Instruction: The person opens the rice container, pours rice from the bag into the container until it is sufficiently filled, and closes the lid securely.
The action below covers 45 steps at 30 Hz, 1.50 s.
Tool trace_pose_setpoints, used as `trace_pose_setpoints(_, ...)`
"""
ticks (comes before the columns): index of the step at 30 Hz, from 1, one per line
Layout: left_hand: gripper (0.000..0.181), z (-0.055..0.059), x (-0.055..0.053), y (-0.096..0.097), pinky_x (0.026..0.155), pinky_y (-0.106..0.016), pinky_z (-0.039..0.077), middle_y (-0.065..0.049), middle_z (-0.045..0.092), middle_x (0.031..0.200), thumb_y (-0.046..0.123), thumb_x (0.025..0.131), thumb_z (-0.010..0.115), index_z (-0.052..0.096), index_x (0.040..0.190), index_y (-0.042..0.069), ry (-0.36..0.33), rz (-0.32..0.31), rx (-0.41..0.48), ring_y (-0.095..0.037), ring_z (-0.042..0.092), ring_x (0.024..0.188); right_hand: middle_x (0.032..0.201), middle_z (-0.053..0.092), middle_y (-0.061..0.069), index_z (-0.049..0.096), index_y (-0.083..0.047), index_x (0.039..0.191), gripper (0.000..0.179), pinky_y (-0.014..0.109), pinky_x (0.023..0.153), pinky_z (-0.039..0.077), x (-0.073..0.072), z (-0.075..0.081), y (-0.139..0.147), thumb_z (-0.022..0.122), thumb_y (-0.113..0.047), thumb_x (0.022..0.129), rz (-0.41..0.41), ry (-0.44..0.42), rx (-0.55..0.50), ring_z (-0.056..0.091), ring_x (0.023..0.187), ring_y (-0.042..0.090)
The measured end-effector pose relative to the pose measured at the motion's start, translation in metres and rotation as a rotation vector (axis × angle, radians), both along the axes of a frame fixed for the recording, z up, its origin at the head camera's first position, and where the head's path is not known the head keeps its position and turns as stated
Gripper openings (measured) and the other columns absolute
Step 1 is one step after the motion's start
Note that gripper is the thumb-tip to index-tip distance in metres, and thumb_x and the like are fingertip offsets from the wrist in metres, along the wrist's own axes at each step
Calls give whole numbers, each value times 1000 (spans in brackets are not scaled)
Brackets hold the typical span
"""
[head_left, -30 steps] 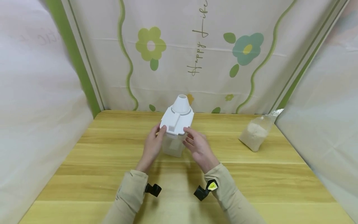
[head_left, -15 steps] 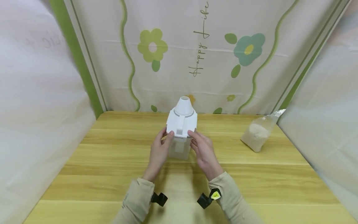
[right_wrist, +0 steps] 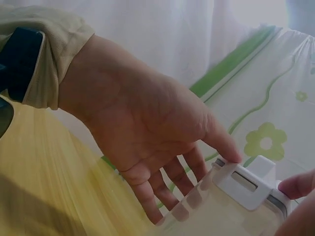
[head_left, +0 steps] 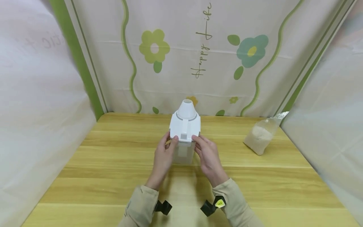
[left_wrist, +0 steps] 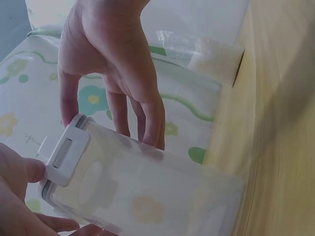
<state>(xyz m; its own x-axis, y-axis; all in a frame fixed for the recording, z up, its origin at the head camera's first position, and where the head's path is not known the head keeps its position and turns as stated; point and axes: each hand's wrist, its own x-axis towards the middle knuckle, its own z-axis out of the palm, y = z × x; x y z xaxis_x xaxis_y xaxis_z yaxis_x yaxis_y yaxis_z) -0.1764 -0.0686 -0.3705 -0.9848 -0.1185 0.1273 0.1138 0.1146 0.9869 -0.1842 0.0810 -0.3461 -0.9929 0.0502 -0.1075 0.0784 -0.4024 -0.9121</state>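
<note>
A clear plastic storage container (head_left: 182, 155) stands upright at mid-table in the head view, capped by a white lid (head_left: 176, 126). On the lid sits a white cone-shaped cup (head_left: 187, 110) with its narrow round end up. My left hand (head_left: 164, 159) grips the container's left side, thumb on the lid's front corner and fingers down the wall. From the right, my right hand (head_left: 209, 159) holds it the same way, its thumb at the lid edge. A white slotted latch (right_wrist: 243, 184) folds over the front rim between both thumbs. Through the wall (left_wrist: 162, 184) no contents show.
Toward the back right of the wooden table (head_left: 113, 176) a transparent bag (head_left: 258, 137) of pale grains leans with its twisted top pointing right. A flower-print curtain (head_left: 175, 72) rises behind the table, and pale cloth walls hang at both sides.
Both hands have shifted the container a little to the right and nearer to me, turning its front squarer. Their grip stays the same, and the bag has stayed put.
</note>
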Motion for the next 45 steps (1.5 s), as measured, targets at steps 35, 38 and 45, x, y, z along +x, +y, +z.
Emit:
trace_pose_setpoints(35,62,1,41,14,94,-50,49,-15,50,138,42,100,56,43,146,4,23,-17,-11,-35,56,116,136,48,19,48,9,137,52,52,107,34,39,-3,24,62,-21,97,35,35,160,47,120,31)
trace_pose_setpoints(38,58,0,44,13,93,-50,49,-13,52,136,42,101,55,45,146,6,30,-11,-24,-33,57,114,137,48,20,47,10,138,53,52,107,34,42,-5,24,62,-21,97,31,39,161,47,121,32)
trace_pose_setpoints(45,56,-2,50,12,91,-50,49,-12,53,135,41,101,54,47,144,6,53,-15,-43,-31,58,111,135,51,19,49,9,137,52,51,106,36,47,-7,25,62,-22,97,1,40,173,49,119,30)
